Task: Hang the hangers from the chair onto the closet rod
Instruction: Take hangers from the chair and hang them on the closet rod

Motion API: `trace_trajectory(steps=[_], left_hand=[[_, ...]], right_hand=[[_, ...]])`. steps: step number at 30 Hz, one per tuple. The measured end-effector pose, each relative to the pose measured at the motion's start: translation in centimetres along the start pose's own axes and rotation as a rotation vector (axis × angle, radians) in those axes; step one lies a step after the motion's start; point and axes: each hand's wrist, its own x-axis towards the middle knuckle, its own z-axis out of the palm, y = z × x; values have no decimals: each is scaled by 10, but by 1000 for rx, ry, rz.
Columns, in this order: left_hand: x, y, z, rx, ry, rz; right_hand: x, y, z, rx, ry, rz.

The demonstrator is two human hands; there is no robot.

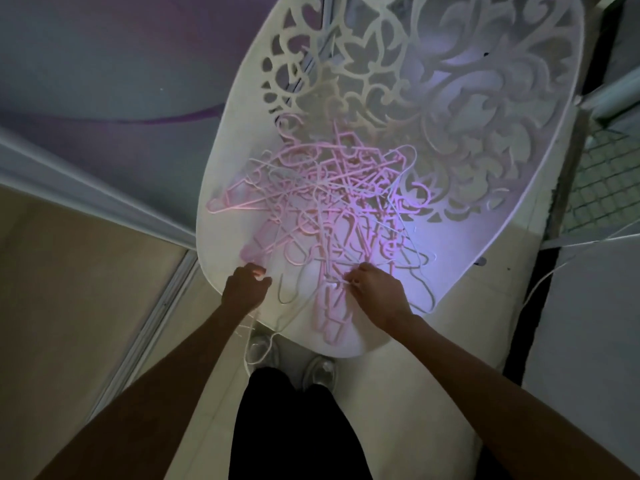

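A tangled heap of pink and white hangers lies on the seat of the white chair, reaching its front edge. The left hand is closed around a white hanger there; the right hand pinches another. Best lift one hanger slowly, shaking its hook free of the tangle.

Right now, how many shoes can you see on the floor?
2. Left shoe lies below the chair seat's front edge, partly behind a white hanger dangling from the left hand. Right shoe is beside it. Both partly hidden by trousers.
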Motion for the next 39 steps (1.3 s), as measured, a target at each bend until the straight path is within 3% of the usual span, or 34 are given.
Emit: trace_trajectory(steps=[3, 7, 12, 15, 19, 22, 25, 28, 30, 32, 36, 39], left_hand=[[-2, 0, -2, -190, -1, -27], [-9, 2, -13, -350, 15, 114], [-20, 24, -43, -142, -1, 286], [-20, 49, -55, -137, -180, 249], [-13, 73, -54, 194, -251, 111], [-17, 80, -58, 36, -53, 16], [-12, 77, -68, -154, 71, -32], [-2, 61, -81, -330, 1, -124], [0, 50, -89, -424, -14, -136], [0, 40, -93, -485, -15, -120], [0, 17, -91, -582, -35, -122], [-5, 1, -86, -663, -110, -111]], right_hand=[[-1, 7, -9, 68, 52, 29], [-2, 14, -26, 95, 128, -25], [4, 12, -50, -73, 364, -215], [19, -5, -61, -123, 404, -273], [48, -35, -77, -193, 442, -312], [62, -60, -96, -221, 512, -419], [66, -72, -116, 6, 633, -523], [65, -47, -118, 223, 731, -232], [60, -20, -106, 313, 606, 105], [52, -7, -90, 255, 422, 258], [36, -27, -57, -35, 52, -37], [45, -41, -33, -220, -136, -36]])
